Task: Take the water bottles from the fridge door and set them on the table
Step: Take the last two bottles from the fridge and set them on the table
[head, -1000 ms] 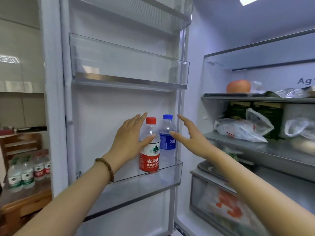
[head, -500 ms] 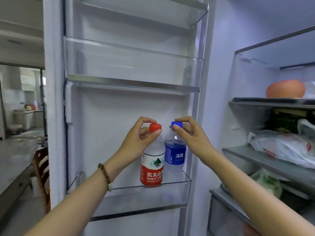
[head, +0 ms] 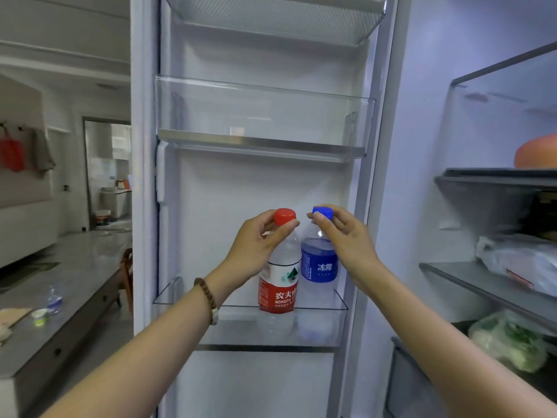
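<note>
Fridge door bin (head: 193, 300) holds both bottles upright, side by side. Left grip (head: 259, 240) pinches cap of red-capped bottle (head: 278, 285), right grip (head: 343, 236) cap of blue-capped bottle (head: 319, 263). Bodies hang straight below grips, bases seemingly seated. Surface (head: 84, 267) lies leftward.

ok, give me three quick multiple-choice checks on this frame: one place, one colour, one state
1. In the lower door bin, the red-label bottle and the blue-label bottle stand:
A. at its left end
B. in its right half
C. lying flat

2. The cap of the bottle that the left hand pinches is:
A. red
B. blue
C. green

3. The right hand:
A. hangs open
B. pinches the blue cap
C. wraps the bottle's body

Key:
1 B, both stand upright to the right of the bin's middle.
2 A, thumb and fingers meet at the red cap.
3 B, its thumb and fingertips close on the blue cap.
</note>
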